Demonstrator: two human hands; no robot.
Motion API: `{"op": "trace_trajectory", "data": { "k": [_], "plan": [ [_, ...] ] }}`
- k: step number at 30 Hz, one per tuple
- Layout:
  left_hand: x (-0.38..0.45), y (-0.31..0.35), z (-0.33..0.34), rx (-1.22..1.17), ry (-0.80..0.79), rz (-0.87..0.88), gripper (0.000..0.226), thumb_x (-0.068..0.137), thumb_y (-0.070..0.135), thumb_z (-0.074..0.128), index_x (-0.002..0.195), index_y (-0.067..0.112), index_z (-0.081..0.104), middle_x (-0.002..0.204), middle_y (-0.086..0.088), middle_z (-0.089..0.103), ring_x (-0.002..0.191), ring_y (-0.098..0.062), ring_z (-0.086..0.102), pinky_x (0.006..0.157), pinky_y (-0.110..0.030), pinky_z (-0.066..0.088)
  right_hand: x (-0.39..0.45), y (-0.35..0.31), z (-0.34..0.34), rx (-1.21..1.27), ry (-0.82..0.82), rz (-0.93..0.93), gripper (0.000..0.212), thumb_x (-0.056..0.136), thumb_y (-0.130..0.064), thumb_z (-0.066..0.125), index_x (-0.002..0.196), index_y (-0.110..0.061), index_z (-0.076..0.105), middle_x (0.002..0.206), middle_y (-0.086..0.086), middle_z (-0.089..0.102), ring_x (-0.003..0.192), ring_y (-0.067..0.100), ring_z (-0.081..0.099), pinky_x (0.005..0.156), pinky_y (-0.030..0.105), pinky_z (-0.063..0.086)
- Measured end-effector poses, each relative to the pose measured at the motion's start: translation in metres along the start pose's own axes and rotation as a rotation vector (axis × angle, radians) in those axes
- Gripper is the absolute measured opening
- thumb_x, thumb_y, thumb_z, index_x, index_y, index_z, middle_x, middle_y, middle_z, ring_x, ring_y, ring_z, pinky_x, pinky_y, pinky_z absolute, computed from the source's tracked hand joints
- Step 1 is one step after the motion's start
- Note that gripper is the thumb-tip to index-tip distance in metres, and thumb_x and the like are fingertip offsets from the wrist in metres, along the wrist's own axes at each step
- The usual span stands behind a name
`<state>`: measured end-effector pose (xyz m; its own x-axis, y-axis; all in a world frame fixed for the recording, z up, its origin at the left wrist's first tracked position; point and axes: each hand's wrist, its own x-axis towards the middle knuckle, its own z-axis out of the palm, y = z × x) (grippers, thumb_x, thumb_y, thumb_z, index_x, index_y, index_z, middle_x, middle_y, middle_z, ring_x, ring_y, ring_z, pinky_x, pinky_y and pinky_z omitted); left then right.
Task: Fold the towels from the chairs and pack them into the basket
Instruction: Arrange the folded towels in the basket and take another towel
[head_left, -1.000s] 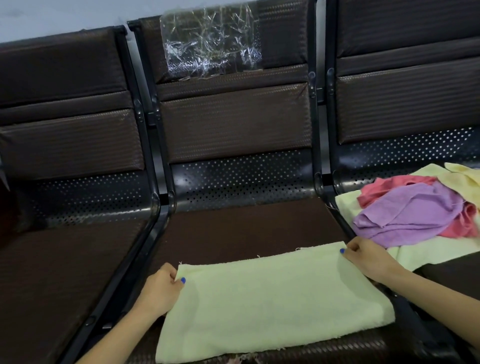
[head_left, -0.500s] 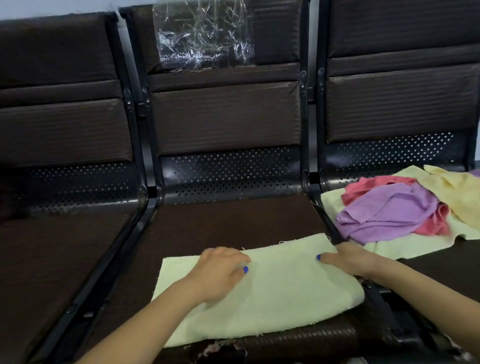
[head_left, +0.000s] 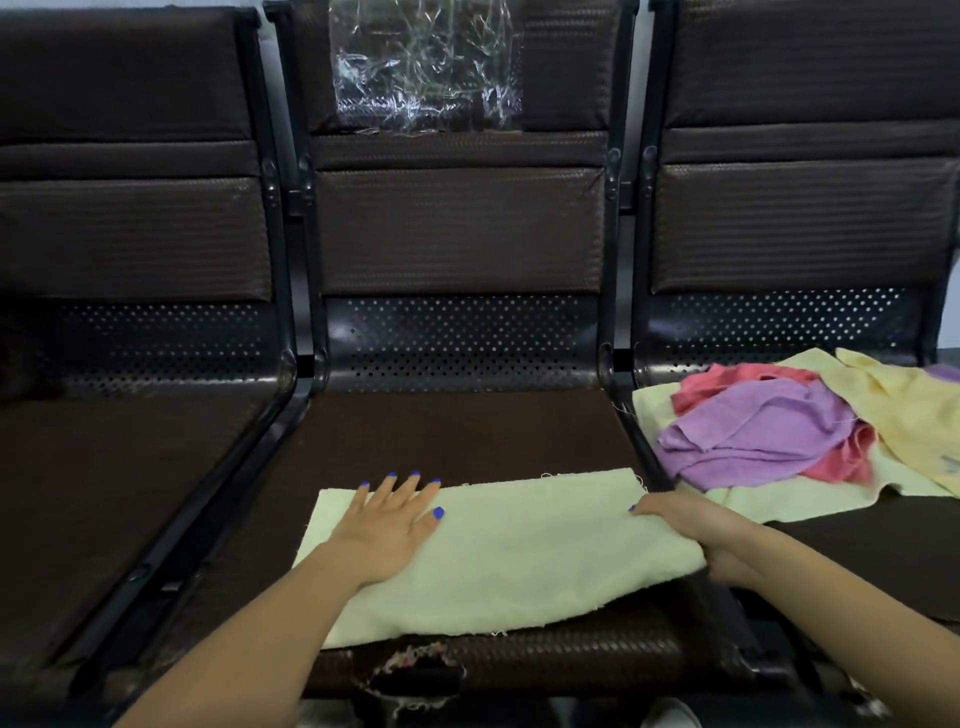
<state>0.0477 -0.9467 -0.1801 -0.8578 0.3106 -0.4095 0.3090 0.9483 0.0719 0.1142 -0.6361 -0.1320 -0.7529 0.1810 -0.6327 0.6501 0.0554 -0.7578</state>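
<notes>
A pale green towel (head_left: 509, 551) lies flat on the middle chair seat (head_left: 457, 431). The left hand (head_left: 387, 525) presses on its nine o'clock end, fingers spread wide and straight. The right hand (head_left: 696, 530) grips the three o'clock edge — fingers curled around the cloth. At two o'clock, unfolded towels (head_left: 789, 431) are heaped on the neighbouring seat — purple, pink, yellow.

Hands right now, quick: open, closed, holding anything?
Left hand: open, fingers spread, pressing flat on the pale green towel.
Right hand: closed on that towel's right edge, thumb on top, fingers underneath.
</notes>
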Motion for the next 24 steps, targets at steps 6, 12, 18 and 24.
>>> {"op": "trace_trajectory", "data": {
  "k": [6, 12, 18, 24],
  "plan": [
    [-0.018, -0.051, 0.000, -0.067, 0.048, -0.133, 0.055, 0.102, 0.046, 0.006, 0.151, 0.027, -0.011, 0.159, 0.007, -0.014, 0.146, -0.016, -0.014, 0.118, -0.041, -0.009, -0.036, -0.038, 0.031, 0.151, -0.044, -0.305, 0.011, 0.087, -0.005, 0.058, 0.083, -0.006, 0.068, 0.078, 0.013, 0.071, 0.065, 0.023, 0.065, 0.058, 0.027, 0.048],
    [-0.033, -0.089, -0.002, -0.458, 0.256, -0.350, 0.058, 0.103, 0.041, 0.020, 0.153, 0.017, 0.005, 0.160, -0.001, 0.010, 0.147, -0.018, 0.009, 0.117, -0.037, 0.009, -0.052, -0.064, 0.126, 0.146, -0.267, -0.341, 0.016, 0.087, -0.008, 0.061, 0.101, 0.001, 0.062, 0.077, 0.013, 0.054, 0.070, 0.025, 0.054, 0.063, 0.035, 0.039],
    [-0.047, -0.088, -0.014, -0.471, 0.551, -0.287, 0.020, 0.097, 0.019, 0.048, 0.103, 0.029, 0.064, 0.103, 0.006, 0.066, 0.105, -0.013, 0.056, 0.088, -0.031, 0.035, -0.039, -0.045, 0.236, -0.047, -0.415, -0.280, 0.054, 0.091, -0.007, 0.052, 0.141, -0.010, 0.032, 0.059, 0.006, 0.050, 0.034, 0.012, 0.046, 0.037, 0.024, 0.042],
    [-0.046, -0.087, -0.003, -0.929, 0.317, -0.205, 0.041, 0.095, 0.013, 0.049, 0.055, 0.012, 0.049, 0.043, 0.005, 0.046, 0.043, -0.007, 0.041, 0.049, -0.026, 0.033, -0.025, -0.029, 0.276, -0.217, -0.477, -0.326, 0.040, 0.089, -0.006, 0.046, 0.126, -0.012, 0.035, 0.077, 0.005, 0.057, 0.044, 0.018, 0.054, 0.061, 0.041, 0.055]
  ]
}}
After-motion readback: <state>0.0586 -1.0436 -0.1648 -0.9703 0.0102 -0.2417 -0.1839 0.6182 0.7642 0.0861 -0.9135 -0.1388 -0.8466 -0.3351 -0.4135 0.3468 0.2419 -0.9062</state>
